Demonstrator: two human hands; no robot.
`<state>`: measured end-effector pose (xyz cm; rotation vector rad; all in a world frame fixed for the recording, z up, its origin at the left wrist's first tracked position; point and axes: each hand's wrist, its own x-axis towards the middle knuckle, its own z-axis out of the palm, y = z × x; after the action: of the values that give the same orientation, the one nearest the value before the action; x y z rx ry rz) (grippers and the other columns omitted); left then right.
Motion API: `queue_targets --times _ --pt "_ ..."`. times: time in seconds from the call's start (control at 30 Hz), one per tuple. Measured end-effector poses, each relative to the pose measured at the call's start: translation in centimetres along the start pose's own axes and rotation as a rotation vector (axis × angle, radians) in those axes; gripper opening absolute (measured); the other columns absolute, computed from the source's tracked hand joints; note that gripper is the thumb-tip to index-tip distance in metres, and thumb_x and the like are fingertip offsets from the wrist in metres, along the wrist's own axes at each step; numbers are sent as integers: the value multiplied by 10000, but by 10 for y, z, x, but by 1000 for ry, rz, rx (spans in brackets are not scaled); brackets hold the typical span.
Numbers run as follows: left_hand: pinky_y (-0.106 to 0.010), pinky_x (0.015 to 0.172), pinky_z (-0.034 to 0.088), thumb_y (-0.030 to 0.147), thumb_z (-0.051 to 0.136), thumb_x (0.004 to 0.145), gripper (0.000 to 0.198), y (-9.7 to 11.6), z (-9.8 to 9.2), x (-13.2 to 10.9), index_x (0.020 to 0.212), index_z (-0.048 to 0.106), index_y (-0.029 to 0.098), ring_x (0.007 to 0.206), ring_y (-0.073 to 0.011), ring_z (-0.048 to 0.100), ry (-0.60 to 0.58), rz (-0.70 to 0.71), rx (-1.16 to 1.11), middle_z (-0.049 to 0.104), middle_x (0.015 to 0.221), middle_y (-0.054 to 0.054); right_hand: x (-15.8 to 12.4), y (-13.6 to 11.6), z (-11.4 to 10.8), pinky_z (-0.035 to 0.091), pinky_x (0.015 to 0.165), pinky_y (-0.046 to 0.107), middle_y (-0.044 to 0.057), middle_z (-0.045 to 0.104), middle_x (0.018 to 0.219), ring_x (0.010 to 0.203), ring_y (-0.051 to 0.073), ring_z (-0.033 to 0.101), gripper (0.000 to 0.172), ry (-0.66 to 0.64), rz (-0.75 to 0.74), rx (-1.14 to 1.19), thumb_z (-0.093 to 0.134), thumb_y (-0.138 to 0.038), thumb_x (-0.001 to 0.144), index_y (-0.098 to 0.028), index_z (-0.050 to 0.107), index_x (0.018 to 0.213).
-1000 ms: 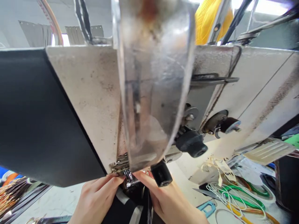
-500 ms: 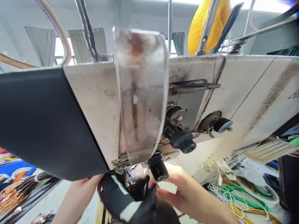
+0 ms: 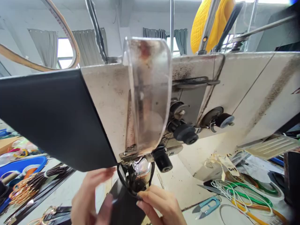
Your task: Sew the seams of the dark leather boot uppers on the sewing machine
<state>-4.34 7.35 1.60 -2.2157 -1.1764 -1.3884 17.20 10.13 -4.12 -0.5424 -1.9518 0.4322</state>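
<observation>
Under the head of a white sewing machine [image 3: 103, 93], a black, leather-like piece [image 3: 126, 206] with a curved, cord-like edge loops around the needle area. My right hand [image 3: 161, 203] pinches that edge between thumb and fingers, just below the presser foot. To the left of the piece is my left hand [image 3: 86, 193], blurred by motion, thumb and fingers apart; I cannot tell whether it touches the piece. A clear plastic guard [image 3: 150, 97] hangs in front of the machine head and hides part of it. The needle itself is hard to make out.
Blue thread snips [image 3: 206, 207] lie right of my right hand, beside green-handled scissors [image 3: 248, 193] tangled with white cord. At the left stand a blue tray [image 3: 30, 165] and bundles of brown cords [image 3: 30, 187]. Black straps with metal clasps [image 3: 56, 215] lie at the lower left.
The black piece has turned, its white patches no longer showing. My right hand has moved down and left to its near edge. My left hand has come nearer, with its fingers apart.
</observation>
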Motion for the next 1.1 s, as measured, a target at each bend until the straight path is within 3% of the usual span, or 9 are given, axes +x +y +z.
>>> queue_targets --times 0.1,0.23,0.3,0.43,0.6,0.77,0.9,0.97,1.1 --pt "-238 985 483 155 563 957 215 14 -25 13 1161 615 200 1086 -155 633 -231 167 94 707 1084 -39 8 -10 -10 504 645 232 56 657 813 734 156 637 170 -13 35 119 519 -149 986 -171 680 936" --pt "-205 771 487 182 523 992 103 22 -33 35 949 584 252 776 -105 633 -326 117 46 682 838 47 25 -31 -23 545 804 239 45 713 968 899 156 684 199 48 74 269 627 -122 943 -213 708 1101" --pt "-235 771 483 190 527 988 87 25 -29 38 962 584 250 762 -114 642 -310 113 40 691 830 50 35 -42 -31 542 811 221 36 729 990 906 141 696 222 31 127 294 654 -134 947 -225 728 1136" --pt "-253 711 483 242 536 1004 68 33 -19 36 959 586 253 712 -119 644 -221 77 20 696 796 59 48 -57 -41 514 728 218 26 722 887 798 130 671 113 12 218 284 660 -202 959 -203 772 943" --pt "-248 772 448 203 606 965 60 38 -7 35 941 601 257 717 -94 648 -196 64 -29 708 811 88 49 -51 -36 450 612 197 -21 634 704 653 98 542 216 54 519 552 709 -370 916 -189 720 799" --pt "-290 979 441 -6 530 933 196 36 7 23 935 604 176 672 -88 621 -114 258 3 683 740 44 47 -39 -19 441 562 193 -26 583 674 588 79 505 411 201 702 795 835 -528 764 -154 667 749" --pt "-296 857 521 3 434 971 236 33 15 18 971 630 135 698 -133 606 -146 490 71 671 727 -9 46 -35 -12 433 554 176 -28 573 650 581 69 492 438 231 752 794 837 -540 764 -141 661 737" --pt "-304 843 505 17 429 975 234 34 15 20 960 613 161 655 -124 588 -141 437 52 662 719 9 44 -35 -14 443 555 176 -26 582 655 576 67 499 423 223 758 807 826 -534 785 -139 679 749" --pt "-248 819 483 66 517 955 200 37 8 26 1081 572 211 752 -102 635 -185 131 -23 693 843 32 35 -35 -23 527 670 202 10 694 797 700 101 614 311 176 682 842 783 -484 858 -176 755 890"
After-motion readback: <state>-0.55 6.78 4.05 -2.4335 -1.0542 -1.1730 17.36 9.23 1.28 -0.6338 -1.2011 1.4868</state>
